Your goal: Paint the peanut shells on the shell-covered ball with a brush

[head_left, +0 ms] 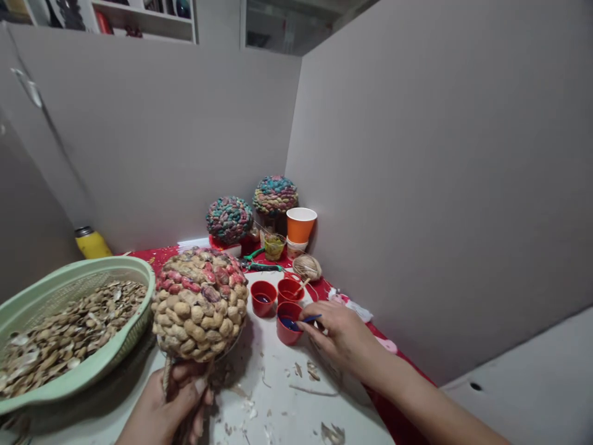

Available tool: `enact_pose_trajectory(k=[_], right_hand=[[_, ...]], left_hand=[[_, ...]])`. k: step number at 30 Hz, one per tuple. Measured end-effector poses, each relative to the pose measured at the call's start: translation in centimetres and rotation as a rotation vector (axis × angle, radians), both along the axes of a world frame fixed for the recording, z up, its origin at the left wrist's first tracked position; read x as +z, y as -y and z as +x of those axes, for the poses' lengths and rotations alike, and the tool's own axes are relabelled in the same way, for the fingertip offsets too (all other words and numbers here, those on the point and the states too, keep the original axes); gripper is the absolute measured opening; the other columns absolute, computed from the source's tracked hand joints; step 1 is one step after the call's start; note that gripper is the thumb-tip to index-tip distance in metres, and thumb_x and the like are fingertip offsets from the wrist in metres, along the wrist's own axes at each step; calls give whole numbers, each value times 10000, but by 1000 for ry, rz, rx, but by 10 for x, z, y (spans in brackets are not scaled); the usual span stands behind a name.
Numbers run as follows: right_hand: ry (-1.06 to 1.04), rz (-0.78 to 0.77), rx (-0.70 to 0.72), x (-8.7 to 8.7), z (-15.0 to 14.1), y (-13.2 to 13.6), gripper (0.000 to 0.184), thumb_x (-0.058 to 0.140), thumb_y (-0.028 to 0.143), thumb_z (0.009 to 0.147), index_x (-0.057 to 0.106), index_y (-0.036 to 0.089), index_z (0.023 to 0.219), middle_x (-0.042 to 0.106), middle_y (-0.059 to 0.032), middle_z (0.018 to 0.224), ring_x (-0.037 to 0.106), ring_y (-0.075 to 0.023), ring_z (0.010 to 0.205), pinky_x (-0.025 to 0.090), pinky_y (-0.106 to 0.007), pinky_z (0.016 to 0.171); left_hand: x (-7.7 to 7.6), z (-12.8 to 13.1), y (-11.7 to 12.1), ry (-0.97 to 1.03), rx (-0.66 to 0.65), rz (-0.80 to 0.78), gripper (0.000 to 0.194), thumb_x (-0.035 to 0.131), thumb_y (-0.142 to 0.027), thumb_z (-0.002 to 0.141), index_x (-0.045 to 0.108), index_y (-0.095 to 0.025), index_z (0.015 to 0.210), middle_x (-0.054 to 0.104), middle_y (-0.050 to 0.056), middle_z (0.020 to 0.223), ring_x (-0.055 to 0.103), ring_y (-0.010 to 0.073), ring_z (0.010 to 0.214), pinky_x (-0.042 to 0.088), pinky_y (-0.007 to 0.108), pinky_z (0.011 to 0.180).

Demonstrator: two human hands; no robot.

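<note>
My left hand (169, 405) is closed round the rope-wrapped stem of a ball covered in peanut shells (199, 303), holding it upright over the table; the ball's top shells are painted red. My right hand (336, 337) pinches a blue-handled brush (301, 321) whose tip rests in a small red cup (288, 324) of dark paint. Two more red paint cups (263, 296) stand just behind it.
A green basket of peanut shells (69, 327) sits at the left. Two painted shell balls (229, 219), an orange paper cup (300, 225), a twine ball (306, 267), green-handled pliers (259, 262) and a yellow bottle (91, 243) stand at the back. Grey partition walls enclose the table.
</note>
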State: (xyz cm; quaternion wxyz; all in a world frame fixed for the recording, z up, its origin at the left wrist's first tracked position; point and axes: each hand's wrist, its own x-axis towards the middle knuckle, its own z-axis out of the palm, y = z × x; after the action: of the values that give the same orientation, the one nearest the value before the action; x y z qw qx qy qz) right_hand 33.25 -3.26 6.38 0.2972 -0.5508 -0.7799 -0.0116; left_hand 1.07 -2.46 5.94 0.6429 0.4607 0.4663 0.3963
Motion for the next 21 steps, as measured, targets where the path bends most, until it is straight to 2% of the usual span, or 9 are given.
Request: enact_pose_trajectory(k=[8,10,13,16,19,21], right_hand=[[-301,57,4,4,-6,5,159,626,274,927,720,211,816,763,-35,755,698,-171,655,543,-280,647],[-456,75,-56,7,-5,8,160,679,311,884,737,209,775,764,-33,739,696,-177,647,545,-277,616],[-874,7,-202,9,-3,12,223,805,393,767,743,190,700,731,-23,665,655,-164,595,533,-253,539],[-1211,-49,-305,8,2,15,348,893,468,651,729,170,727,691,-2,577,616,-132,512,517,-220,468],[-1342,-39,-326,7,5,15,444,911,521,602,685,171,755,715,-13,590,620,-122,470,518,-211,430],[-1393,-42,-298,11,4,14,466,920,526,582,664,171,743,730,-27,611,625,-124,464,529,-220,425]], left_hand=[[-8,-4,-2,-13,-48,31,589,860,-680,601,749,-111,701,675,33,599,510,74,378,401,189,389],[-7,-4,-2,-25,-62,29,574,859,-673,612,749,-117,705,687,38,613,516,79,387,405,194,396],[-3,-4,-1,-62,-91,37,562,850,-673,626,761,-127,721,695,37,596,522,91,403,426,207,418],[-1,-4,-2,-94,-101,33,551,853,-676,616,753,-140,695,702,36,578,508,94,403,442,217,427],[-4,-6,-4,-97,-95,13,548,849,-675,624,747,-142,705,706,32,582,504,90,398,437,210,417],[-9,-8,-6,-87,-138,5,541,844,-662,647,753,-137,743,725,43,617,518,90,399,440,207,415]])
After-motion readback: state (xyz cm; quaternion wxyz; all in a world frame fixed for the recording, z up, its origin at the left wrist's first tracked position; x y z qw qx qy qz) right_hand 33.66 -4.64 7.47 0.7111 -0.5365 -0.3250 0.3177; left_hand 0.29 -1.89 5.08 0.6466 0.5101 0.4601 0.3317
